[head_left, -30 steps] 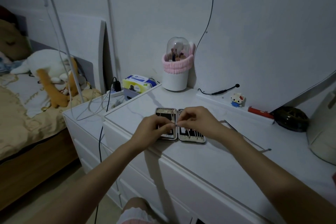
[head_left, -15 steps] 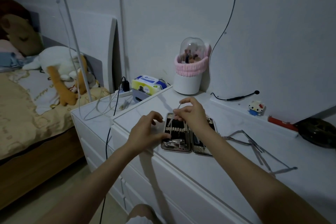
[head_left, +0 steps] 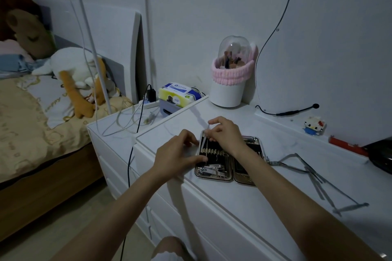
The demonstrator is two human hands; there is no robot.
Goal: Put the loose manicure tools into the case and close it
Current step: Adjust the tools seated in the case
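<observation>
An open manicure case point(head_left: 214, 174) with a shiny metal rim lies flat on the white dresser top point(head_left: 254, 197), both halves facing up. Its left half holds a row of tools under a strap and nail clippers point(head_left: 210, 170) at the near end. My right hand point(head_left: 224, 133) pinches a thin silver tool point(head_left: 204, 141) over the far end of the left half, slanting down into the strap row. My left hand point(head_left: 176, 154) rests on the case's left edge, thumb pressing the rim. Several loose metal tools point(head_left: 314, 178) lie on the dresser to the right of the case.
A white brush holder with a pink band and clear dome point(head_left: 231, 76) stands at the back. A small toy figure point(head_left: 313, 125), a red object point(head_left: 345, 146) and a dark object point(head_left: 379, 154) sit along the wall. Cables and a tissue pack point(head_left: 178, 93) lie on the lower cabinet left. A bed is further left.
The view has shifted left, bringing the loose tools on the right into sight. My right hand has lifted a thin tool toward the far end of the left half; my left hand stays on the case's edge.
</observation>
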